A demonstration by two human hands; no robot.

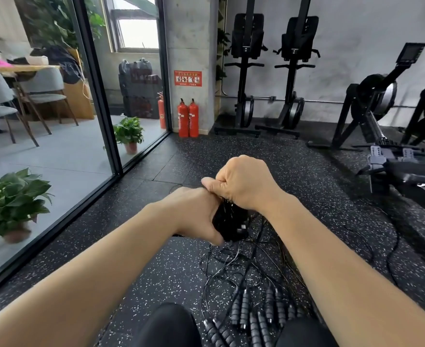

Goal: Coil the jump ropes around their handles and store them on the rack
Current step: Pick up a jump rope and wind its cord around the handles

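Two bare hands meet over the speckled rubber floor (156, 271), and between them sits a black bundle of rope and handles (229, 221), my landmark for everything else; far to the left of the bundle stands a potted plant (11, 196) behind a glass wall (56, 146), with a smaller potted plant (129, 132) further back; just left of the bundle, touching it, the left hand (194, 214) grips it from the side, thumb curled under its lower end, fingers hidden behind it; directly above the bundle the right hand (241, 181) is closed in a fist, thumb pressed against the forefinger, pinching thin cord at the bundle's top; beyond the bundle, against a pillar, stand two red fire extinguishers (188, 118); below the bundle loose black cords (231, 261) trail down to a heap of ribbed grey handles (246, 316) lying on the floor beside the person's dark-clad knees (171, 324); far right of the bundle sits a rowing machine (381, 136), with two more machines upright against the wall (269, 71) behind.
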